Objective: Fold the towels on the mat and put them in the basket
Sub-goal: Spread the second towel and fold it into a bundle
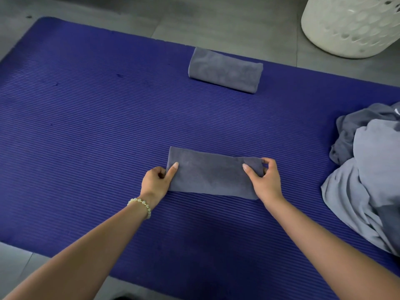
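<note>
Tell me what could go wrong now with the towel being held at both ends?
1. The left hand and right hand pinch only the ends of the near towel, so lifting it might let the middle sag and the fold open.
2. The basket stands off the mat, at the far right; a carry that long could loosen the fold.

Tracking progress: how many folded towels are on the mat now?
2. The near towel is held by the left hand and right hand; the far towel lies by the mat's far edge. The unfolded pile at right may hide more.
</note>
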Tool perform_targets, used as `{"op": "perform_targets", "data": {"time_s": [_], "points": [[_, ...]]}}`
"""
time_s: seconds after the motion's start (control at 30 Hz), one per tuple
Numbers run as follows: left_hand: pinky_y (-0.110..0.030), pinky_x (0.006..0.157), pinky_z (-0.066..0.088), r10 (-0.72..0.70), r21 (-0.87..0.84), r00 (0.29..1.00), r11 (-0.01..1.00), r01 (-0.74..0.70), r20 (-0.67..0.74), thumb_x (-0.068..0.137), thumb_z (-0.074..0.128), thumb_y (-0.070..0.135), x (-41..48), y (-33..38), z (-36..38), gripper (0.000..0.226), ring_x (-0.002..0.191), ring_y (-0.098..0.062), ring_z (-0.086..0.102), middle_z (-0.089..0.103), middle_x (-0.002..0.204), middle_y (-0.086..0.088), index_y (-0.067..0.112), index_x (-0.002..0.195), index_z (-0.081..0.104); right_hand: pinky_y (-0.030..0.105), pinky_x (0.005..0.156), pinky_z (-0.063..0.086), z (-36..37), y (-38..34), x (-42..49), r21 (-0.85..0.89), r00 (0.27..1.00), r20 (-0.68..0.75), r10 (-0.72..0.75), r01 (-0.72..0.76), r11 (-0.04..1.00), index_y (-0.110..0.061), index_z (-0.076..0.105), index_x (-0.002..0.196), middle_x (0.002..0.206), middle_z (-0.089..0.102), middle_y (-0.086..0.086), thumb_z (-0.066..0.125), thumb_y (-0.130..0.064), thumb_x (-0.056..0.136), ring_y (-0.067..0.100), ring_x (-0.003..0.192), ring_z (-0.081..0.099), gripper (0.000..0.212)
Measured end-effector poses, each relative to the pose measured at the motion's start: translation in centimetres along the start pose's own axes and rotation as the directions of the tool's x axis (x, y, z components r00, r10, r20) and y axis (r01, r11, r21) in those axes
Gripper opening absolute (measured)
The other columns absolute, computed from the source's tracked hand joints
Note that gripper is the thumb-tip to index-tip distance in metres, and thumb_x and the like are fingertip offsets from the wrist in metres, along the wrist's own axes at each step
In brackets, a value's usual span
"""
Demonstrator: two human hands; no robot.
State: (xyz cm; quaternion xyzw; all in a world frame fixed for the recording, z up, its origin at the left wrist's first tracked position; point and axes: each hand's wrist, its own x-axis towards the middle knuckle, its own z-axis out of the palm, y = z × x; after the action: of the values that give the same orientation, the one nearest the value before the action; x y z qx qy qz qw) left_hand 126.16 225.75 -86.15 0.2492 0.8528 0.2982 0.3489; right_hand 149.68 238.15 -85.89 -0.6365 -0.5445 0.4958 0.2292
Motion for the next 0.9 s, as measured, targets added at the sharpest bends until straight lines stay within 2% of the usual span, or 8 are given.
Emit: {"op": "perform_targets", "data": {"time_s": [0.07,0.17,0.27,0.37,0.47,0.57,0.73,0.9], "points": [[-0.023,0.056,0.043,-0.039,-0.014,0.999,0.999,0.038,-0.033,0.084,0.059,0.056,0.1,-0.3,0.3,0.047,0.059,-0.013,0.049,0.053,0.064,0.001,0.011,0.072,0.049,0.020,0.068,0.048,0.0,-0.2,0.0,-0.042,0.999,-0.025,-0.021,0.020,0.999,-0.019,0.044,0.120,0.100,0.067,-0.001,0.073,-0.036,0.082,0.014,0.092,0.065,0.051],[-0.037,0.067,0.058,-0.097,0.035,0.995,0.995,0.097,-0.016,0.077,0.056,0.069,0.3,-0.4,-0.1,0.057,0.070,-0.019,0.064,0.065,0.074,-0.003,0.012,0.084,0.056,0.022,0.067,0.048,-0.7,-0.6,-0.4,-0.156,0.999,-0.035,-0.040,0.034,0.987,-0.017,0.047,0.117,0.103,0.064,-0.004,0.072,-0.044,0.080,0.010,0.088,0.063,0.052],[-0.038,0.067,0.060,-0.134,0.187,0.986,0.976,0.113,0.102,0.078,0.046,0.075,0.3,0.6,-0.9,0.060,0.069,-0.021,0.068,0.068,0.076,-0.006,0.016,0.088,0.054,0.021,0.058,0.046,-2.1,-0.8,-1.0,-0.297,0.993,0.052,0.110,-0.090,0.951,-0.019,0.050,0.109,0.098,0.064,-0.005,0.062,-0.060,0.081,0.004,0.079,0.060,0.051],[-0.034,0.073,0.060,-0.185,0.214,0.962,0.967,0.140,0.203,0.079,0.044,0.076,0.4,1.8,-1.3,0.063,0.073,-0.019,0.070,0.070,0.080,-0.007,0.015,0.088,0.058,0.028,0.065,0.056,-3.0,-0.9,-2.0,-0.358,0.933,0.207,0.293,-0.207,0.910,-0.021,0.050,0.110,0.095,0.063,-0.006,0.051,-0.065,0.085,0.013,0.081,0.066,0.051],[-0.030,0.073,0.058,-0.283,0.076,0.884,0.959,0.275,0.373,0.079,0.049,0.073,0.5,3.1,-1.3,0.066,0.091,-0.016,0.065,0.068,0.097,-0.003,0.012,0.099,0.064,0.031,0.080,0.057,-3.3,-1.5,-2.8,-0.113,0.832,0.348,0.432,-0.421,0.900,-0.017,0.051,0.117,0.105,0.063,0.000,0.063,-0.051,0.085,0.019,0.096,0.065,0.049],[-0.028,0.071,0.054,-0.303,-0.143,0.814,0.896,0.421,0.496,0.076,0.060,0.068,0.3,4.9,-1.4,0.057,0.100,-0.013,0.062,0.067,0.107,0.002,0.020,0.107,0.064,0.035,0.089,0.052,-3.5,-2.3,-2.6,0.227,0.770,0.400,0.497,-0.609,0.760,-0.012,0.053,0.119,0.108,0.060,0.006,0.074,-0.036,0.079,0.024,0.108,0.059,0.051],[-0.029,0.075,0.054,-0.183,-0.368,0.861,0.848,0.383,0.474,0.078,0.067,0.055,-0.2,6.8,-0.2,0.047,0.099,-0.014,0.064,0.069,0.105,0.000,0.019,0.108,0.062,0.039,0.089,0.053,-4.6,-3.5,-2.0,0.482,0.788,0.439,0.431,-0.611,0.628,-0.014,0.059,0.112,0.113,0.064,0.010,0.072,-0.022,0.082,0.026,0.109,0.061,0.033],[-0.028,0.078,0.055,-0.099,-0.335,0.892,0.904,0.265,0.441,0.080,0.066,0.055,0.7,9.3,1.4,0.059,0.102,-0.015,0.064,0.067,0.112,-0.001,0.015,0.122,0.057,0.033,0.089,0.052,-7.4,-3.8,1.0,0.468,0.840,0.411,0.356,-0.529,0.708,-0.012,0.059,0.121,0.117,0.068,0.007,0.074,-0.020,0.078,0.020,0.110,0.063,0.046]]}}
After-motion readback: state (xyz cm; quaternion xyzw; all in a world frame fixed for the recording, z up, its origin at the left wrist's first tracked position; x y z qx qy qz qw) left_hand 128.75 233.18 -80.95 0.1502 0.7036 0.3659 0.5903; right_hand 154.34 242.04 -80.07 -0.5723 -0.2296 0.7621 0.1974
